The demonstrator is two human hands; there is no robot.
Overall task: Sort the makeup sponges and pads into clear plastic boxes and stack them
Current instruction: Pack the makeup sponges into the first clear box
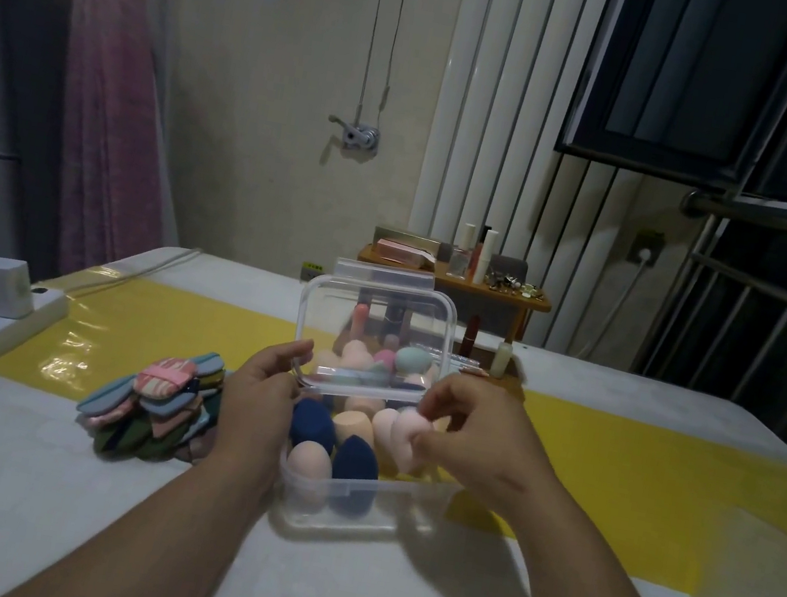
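Clear lid (378, 316) in left hand (260, 396); pink sponge (406, 438) pinched in right hand (469, 441).

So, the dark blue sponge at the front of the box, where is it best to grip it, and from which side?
Pinch the dark blue sponge by its narrow upper tip, coming straight down from above. It stands upright beside the pink sponge, and the box wall closes its front; only the top is free.

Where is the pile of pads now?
In the head view, the pads lie on the table, just left of the left hand and the box.
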